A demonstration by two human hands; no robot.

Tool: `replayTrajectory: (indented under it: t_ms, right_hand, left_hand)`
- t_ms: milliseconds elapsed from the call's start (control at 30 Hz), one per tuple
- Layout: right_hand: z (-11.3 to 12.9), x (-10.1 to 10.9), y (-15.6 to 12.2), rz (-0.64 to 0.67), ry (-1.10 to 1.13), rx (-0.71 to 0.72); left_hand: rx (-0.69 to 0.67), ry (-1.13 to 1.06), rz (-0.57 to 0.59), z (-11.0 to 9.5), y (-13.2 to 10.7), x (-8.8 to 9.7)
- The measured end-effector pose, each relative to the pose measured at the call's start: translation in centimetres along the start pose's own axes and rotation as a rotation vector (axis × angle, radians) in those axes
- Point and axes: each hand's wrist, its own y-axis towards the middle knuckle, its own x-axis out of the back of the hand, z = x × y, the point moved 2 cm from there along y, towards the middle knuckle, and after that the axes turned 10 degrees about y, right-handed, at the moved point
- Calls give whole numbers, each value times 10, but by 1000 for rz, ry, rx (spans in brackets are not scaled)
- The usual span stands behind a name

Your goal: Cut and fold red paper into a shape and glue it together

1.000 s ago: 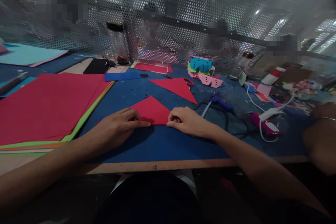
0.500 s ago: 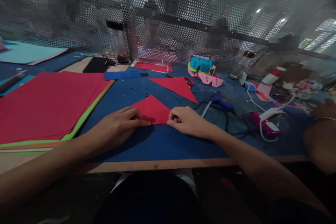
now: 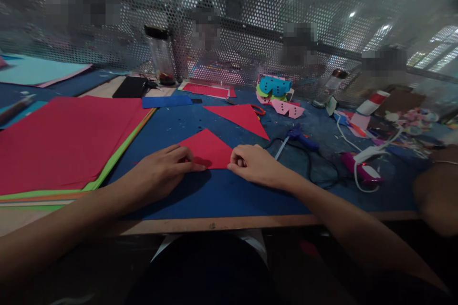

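A piece of red paper [image 3: 209,148], folded into a triangle with its peak pointing away from me, lies flat on the blue table mat [image 3: 229,195]. My left hand [image 3: 168,167] is closed on its near left edge, thumb and fingers pressed along the fold. At the near right corner, my right hand [image 3: 250,162] pinches the same paper with curled fingers. Beyond my hands lies a second red triangle of paper [image 3: 243,118], and orange-handled scissors [image 3: 258,110] show partly from behind it.
Stacked coloured sheets [image 3: 71,143] lie at left. To the right are a blue glue gun [image 3: 302,138] with its black cord and a magenta device [image 3: 361,169] with a white cable. Paper masks [image 3: 275,86] and a clear bottle [image 3: 161,57] stand by the mesh screen. Another person's arm [image 3: 438,190] is at far right.
My hands and the folded red paper stay almost in place. The other person's hand at far right has shifted slightly.
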Motion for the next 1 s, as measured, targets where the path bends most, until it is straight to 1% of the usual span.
replayTrajectory:
  t_ms: [367,633,867,1000]
  right_hand:
    - [-3,2,0,4,-25,-5]
    - [-4,6,-1,18,-48,-8]
    - [-4,11,-2,49,-50,-39]
    - [-4,12,-3,60,-46,-36]
  left_hand:
    - [5,-27,33,2,-2,-3]
    - [21,-26,23,1,-2,-3]
    - [32,-28,13,1,-2,-3]
    - [26,-39,26,1,-3,-3]
